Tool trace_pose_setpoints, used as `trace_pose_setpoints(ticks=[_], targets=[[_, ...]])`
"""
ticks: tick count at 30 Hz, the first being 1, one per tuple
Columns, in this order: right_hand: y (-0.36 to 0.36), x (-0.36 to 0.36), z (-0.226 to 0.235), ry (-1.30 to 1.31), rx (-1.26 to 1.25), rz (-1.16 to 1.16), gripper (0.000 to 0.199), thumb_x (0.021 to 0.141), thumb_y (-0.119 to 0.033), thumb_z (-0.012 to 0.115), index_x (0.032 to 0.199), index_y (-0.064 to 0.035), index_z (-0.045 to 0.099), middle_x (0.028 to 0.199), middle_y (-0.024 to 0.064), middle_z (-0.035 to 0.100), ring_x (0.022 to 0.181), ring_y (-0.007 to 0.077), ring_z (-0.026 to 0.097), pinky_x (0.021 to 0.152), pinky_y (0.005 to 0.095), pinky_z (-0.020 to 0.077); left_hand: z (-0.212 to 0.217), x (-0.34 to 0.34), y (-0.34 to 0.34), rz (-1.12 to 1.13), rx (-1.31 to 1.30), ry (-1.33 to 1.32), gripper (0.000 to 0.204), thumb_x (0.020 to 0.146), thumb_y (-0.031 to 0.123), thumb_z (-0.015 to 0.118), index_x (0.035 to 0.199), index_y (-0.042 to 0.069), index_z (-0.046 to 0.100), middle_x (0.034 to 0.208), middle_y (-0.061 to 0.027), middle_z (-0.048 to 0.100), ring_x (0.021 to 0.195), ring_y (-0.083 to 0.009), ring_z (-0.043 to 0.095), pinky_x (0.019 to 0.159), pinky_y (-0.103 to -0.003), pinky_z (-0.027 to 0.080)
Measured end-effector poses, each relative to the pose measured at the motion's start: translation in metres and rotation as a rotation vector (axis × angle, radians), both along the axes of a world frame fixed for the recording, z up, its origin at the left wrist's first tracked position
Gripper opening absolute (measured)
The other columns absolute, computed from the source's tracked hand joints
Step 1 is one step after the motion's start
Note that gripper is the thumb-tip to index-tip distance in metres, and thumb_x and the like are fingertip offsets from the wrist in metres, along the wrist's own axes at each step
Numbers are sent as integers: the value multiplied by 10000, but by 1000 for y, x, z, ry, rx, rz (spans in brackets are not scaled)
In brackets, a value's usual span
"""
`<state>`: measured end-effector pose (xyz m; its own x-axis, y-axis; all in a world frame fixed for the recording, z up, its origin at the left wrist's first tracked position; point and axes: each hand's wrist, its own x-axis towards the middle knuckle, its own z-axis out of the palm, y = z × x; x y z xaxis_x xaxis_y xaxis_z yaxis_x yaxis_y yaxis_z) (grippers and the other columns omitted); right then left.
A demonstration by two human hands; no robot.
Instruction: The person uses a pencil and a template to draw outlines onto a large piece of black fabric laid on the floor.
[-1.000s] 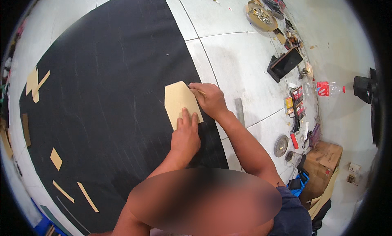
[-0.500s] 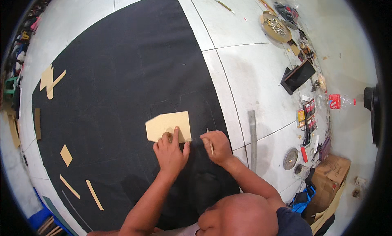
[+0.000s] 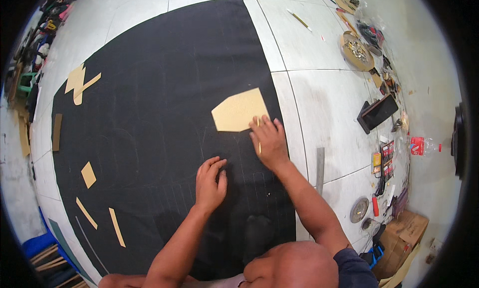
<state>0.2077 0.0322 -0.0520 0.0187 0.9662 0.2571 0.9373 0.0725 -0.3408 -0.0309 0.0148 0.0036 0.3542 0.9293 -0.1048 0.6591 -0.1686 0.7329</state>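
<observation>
a tan cardboard template (image 3: 239,110), five-sided with one pointed end, lies flat on a large black sheet (image 3: 149,113) spread over a pale tiled floor (image 3: 329,93). the right hand (image 3: 268,141) rests at the template's lower right corner, fingertips on its edge, with a thin yellowish pencil (image 3: 259,137) held under the fingers and lying along the hand. the left hand (image 3: 210,183) sits below and to the left of it, well clear of the template, palm down and fingers spread flat on the black sheet, holding nothing. faint chalk lines (image 3: 239,178) cross the sheet between and below the two hands. just right of the right forearm a grey metal ruler (image 3: 320,163) lies on the tiles. farther right of the hands, along the floor's edge, are a dark tablet-like case (image 3: 377,113), a plastic bottle with a red label (image 3: 421,145) and a cardboard box (image 3: 406,238). far to the left of the left hand, smaller tan cardboard offcuts (image 3: 80,83) are scattered on the sheet.
</observation>
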Motion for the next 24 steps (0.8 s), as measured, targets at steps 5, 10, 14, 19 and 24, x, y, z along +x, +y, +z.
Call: trace_pose_setpoints(ticks=[5,10,14,19,24], targets=[[27,20,-3,-5,26,-40,321,1014,-192,610,1316,-94,656,1400,125,654,1381,325,529,1153,535,358,-10,-21,-13,-4,36,49,308,931,67,652,1233,40,706,1361,-154,627,1301,-362,561,1106,-461,445],[23,29,-7,104,60,-60,335,999,-114,604,1331,-113,651,1409,105,656,1383,362,523,1147,543,365,-12,-31,-18,1,38,62,313,916,63,661,1225,46,710,1358,-157,627,1306,-361,557,1111,-466,437],[21,47,-5,144,46,-56,341,991,-90,608,1328,-125,651,1422,109,652,1406,383,505,1165,561,347,-11,-35,-17,-14,34,63,314,907,61,665,1217,51,713,1360,-160,624,1316,-362,548,1115,-475,429],[12,54,-5,26,-43,-29,340,992,-94,614,1329,-123,649,1437,104,647,1419,386,498,1181,587,324,-17,-33,-17,-35,91,94,332,875,64,676,1205,67,720,1349,-151,617,1288,-361,555,1095,-490,422],[7,53,-7,48,0,-34,336,994,-107,623,1328,-123,653,1430,99,650,1412,393,503,1187,592,317,-16,-32,-18,-42,123,121,342,859,68,690,1199,72,721,1350,-154,608,1277,-354,558,1074,-487,426]])
